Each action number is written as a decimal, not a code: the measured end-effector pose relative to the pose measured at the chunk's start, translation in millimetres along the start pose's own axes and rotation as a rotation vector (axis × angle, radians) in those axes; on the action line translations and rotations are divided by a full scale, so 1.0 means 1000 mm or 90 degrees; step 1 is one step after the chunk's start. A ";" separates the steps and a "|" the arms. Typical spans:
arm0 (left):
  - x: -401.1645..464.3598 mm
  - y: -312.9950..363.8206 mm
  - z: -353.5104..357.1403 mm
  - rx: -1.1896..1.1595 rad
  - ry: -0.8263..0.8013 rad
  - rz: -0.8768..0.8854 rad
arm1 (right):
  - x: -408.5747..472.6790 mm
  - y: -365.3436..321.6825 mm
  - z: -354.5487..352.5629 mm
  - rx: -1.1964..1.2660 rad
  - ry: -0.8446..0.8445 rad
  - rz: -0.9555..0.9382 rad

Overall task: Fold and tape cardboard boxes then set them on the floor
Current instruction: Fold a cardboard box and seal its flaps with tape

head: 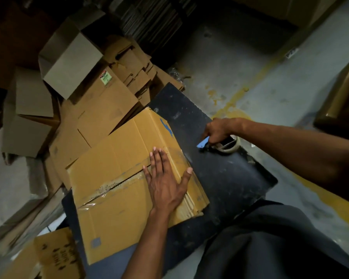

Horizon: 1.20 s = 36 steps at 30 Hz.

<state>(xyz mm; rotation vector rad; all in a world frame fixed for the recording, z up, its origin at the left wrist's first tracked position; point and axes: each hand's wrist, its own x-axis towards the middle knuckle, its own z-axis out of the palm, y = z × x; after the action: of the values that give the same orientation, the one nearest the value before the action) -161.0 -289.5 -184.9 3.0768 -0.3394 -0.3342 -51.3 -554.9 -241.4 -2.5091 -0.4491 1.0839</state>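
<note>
Brown taped cardboard box (129, 178) lies on dark scuffed worktop (230, 178), clear tape along centre seam. Left hand (165, 182) flat on box top near right edge, fingers straight, spread. Right hand (220, 129) well right of box, curled round blue-bladed tape dispenser (222, 143) resting on worktop. Loose folded cardboard boxes (69, 67) heaped on floor beyond box, left.
</note>
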 end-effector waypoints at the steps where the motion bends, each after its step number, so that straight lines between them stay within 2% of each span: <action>1: 0.000 -0.001 0.000 -0.005 0.001 0.001 | 0.000 0.001 0.002 0.007 -0.003 -0.001; 4: -0.001 -0.001 0.000 -0.016 0.012 0.003 | 0.005 -0.001 0.006 -0.008 0.063 0.013; 6: -0.002 0.000 -0.001 -0.026 0.012 0.006 | 0.010 -0.014 0.011 0.054 0.214 0.027; 8: -0.002 -0.001 -0.001 -0.026 0.009 0.012 | 0.010 -0.046 0.013 0.318 0.359 -0.009; 10: -0.002 -0.002 0.000 -0.013 0.006 0.015 | 0.010 -0.088 0.008 0.562 0.432 -0.036; 13: 0.000 -0.003 0.001 -0.008 0.014 0.020 | 0.034 -0.127 0.020 0.666 0.431 -0.002; 16: 0.000 -0.002 0.001 -0.033 0.017 0.016 | 0.063 -0.131 0.073 0.709 0.430 0.061; 19: -0.001 -0.002 0.002 -0.039 0.017 0.013 | 0.075 -0.123 0.109 0.663 0.482 0.146; 24: -0.001 -0.002 0.002 -0.049 0.024 0.011 | 0.072 -0.121 0.100 0.663 0.495 0.144; 28: -0.001 -0.003 0.002 -0.048 0.021 0.012 | 0.059 -0.138 0.088 0.851 0.426 0.068; 30: -0.001 -0.002 0.002 -0.045 0.017 0.009 | 0.064 -0.140 0.093 0.829 0.425 0.042; 34: -0.001 -0.001 -0.001 -0.041 0.005 0.004 | 0.069 -0.125 0.108 0.744 0.451 0.117; 36: -0.002 -0.001 -0.001 -0.041 0.005 0.004 | 0.060 -0.125 0.107 0.762 0.488 0.119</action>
<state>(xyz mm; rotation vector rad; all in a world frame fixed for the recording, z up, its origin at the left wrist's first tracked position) -162.1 -288.3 -183.6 3.0132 -0.3317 -0.3259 -109.4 -397.6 -290.5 -1.6316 0.5278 0.1827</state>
